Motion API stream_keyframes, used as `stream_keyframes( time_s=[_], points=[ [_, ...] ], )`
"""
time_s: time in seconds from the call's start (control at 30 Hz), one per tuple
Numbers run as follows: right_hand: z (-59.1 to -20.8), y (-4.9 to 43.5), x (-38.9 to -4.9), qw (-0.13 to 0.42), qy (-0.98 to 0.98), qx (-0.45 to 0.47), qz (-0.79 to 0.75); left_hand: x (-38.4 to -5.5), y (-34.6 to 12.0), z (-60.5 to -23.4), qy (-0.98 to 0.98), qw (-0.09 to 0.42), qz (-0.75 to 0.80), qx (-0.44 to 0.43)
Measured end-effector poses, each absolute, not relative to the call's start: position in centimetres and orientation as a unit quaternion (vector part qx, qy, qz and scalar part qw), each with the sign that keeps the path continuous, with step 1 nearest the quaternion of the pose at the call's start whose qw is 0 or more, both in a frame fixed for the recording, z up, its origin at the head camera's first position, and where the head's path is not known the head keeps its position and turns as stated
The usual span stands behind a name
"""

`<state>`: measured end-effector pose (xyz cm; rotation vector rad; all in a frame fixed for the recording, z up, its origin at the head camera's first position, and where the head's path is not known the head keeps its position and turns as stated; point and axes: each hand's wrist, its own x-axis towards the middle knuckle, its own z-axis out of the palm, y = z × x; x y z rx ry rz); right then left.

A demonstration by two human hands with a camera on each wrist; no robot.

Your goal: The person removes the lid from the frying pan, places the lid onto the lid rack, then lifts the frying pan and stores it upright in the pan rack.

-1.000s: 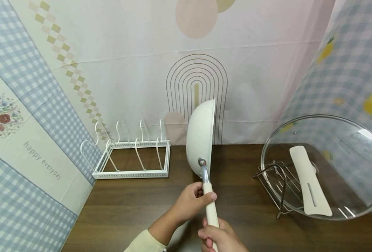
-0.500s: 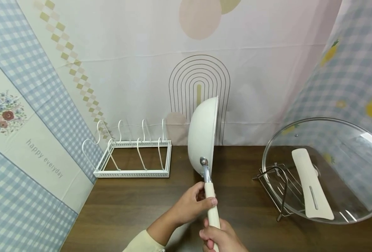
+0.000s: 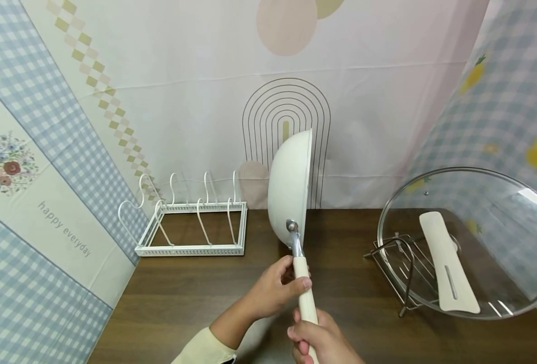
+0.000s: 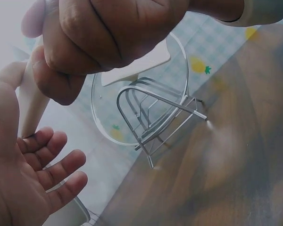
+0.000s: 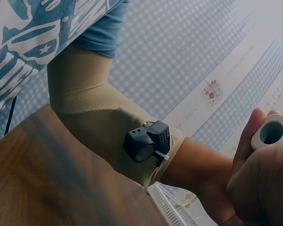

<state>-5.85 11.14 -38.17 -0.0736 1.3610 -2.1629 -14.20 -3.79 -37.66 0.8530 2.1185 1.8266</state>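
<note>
A white wok (image 3: 288, 187) is held upright on its side in the head view, its open face to the right and its cream handle (image 3: 308, 303) towards me. My right hand (image 3: 324, 339) grips the rear part of that handle with curled fingers. Farther forward, my left hand (image 3: 273, 290) holds the handle between thumb and fingers, thumb on top; its fingers are only loosely bent in the left wrist view. The hollow handle end (image 5: 274, 133) shows above my right hand (image 5: 266, 183) in the right wrist view. The wok's inside is hidden.
A white rack (image 3: 191, 250) with several wire dividers stands at the left on the wooden table (image 3: 177, 298). At right, a metal wire stand (image 3: 407, 273) bears a large glass lid (image 3: 500, 217) with a cream handle bar (image 3: 448, 263). Patterned cloth (image 3: 182, 116) hangs behind.
The wok has risen slightly, with both hands moving along a little in the head view. Both hands keep their hold. Rack and lid stay where they were.
</note>
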Motion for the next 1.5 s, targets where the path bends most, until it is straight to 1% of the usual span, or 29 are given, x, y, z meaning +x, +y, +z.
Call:
stream_keyframes(
  time_s=[0.27,0.47,0.7,1.5],
  points=[
    [-37.7,11.3,-5.9,0.309,0.483,-0.018,-0.819,-14.3,-3.8,-37.6,0.730,0.101,0.613,0.285],
    [-37.6,11.3,-6.0,0.311,0.479,-0.029,-0.820,-14.3,-3.7,-37.7,0.723,0.088,0.622,0.287],
    [-37.4,11.4,-6.2,0.309,0.486,-0.060,-0.815,-15.5,-3.6,-40.3,0.714,0.067,0.633,0.292],
    [-36.7,11.3,-6.6,0.317,0.472,-0.077,-0.819,-15.8,-4.2,-39.7,0.717,0.058,0.624,0.306]
  ],
)
